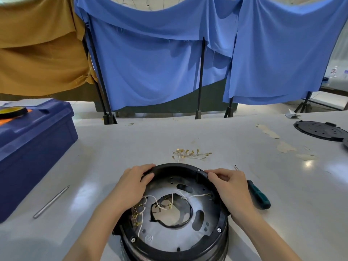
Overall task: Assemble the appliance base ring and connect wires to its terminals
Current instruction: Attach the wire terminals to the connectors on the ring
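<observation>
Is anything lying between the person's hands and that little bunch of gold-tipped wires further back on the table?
Nothing visible does. The left hand and right hand grip the base ring; beyond its far rim only bare table lies before the loose wires. The screwdriver lies off to the right.

Open table (pixel 131 144) is found between the box (pixel 33 147) at left and the ring (pixel 178 166), crossed only by a rod (pixel 51 202). Beyond the ring, passage is narrowed by loose wires (pixel 190 153); at right it is blocked by a screwdriver (pixel 260 198), the lid (pixel 320 130) lying well apart.
</observation>
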Action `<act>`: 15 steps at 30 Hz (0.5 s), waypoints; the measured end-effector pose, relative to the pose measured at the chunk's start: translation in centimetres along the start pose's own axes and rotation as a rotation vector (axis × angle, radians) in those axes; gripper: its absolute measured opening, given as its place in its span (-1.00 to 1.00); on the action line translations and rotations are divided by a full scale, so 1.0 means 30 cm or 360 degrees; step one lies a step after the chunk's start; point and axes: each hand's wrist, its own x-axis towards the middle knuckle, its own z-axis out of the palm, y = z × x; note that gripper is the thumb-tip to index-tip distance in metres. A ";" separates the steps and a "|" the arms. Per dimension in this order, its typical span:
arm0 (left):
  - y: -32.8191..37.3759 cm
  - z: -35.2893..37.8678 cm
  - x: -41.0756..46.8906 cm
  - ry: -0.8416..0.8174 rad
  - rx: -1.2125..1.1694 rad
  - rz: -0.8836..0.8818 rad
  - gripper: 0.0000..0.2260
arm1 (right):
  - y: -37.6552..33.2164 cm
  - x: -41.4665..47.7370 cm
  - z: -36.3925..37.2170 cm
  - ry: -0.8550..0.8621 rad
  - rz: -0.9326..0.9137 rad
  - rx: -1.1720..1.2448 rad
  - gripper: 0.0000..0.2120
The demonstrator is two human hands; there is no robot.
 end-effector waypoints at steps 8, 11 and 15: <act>-0.015 0.000 -0.001 0.0081 -0.0044 0.0065 -0.73 | -0.078 0.168 0.010 -0.0259 -0.0061 -0.0487 -0.86; -0.012 -0.001 -0.004 0.0084 -0.0060 0.0053 -0.75 | -0.118 0.266 0.065 -0.0673 -0.0158 -0.0638 -0.80; -0.015 -0.005 -0.007 0.0081 -0.0108 0.0058 -0.78 | -0.120 0.363 0.171 -0.1126 -0.0284 -0.1014 -0.59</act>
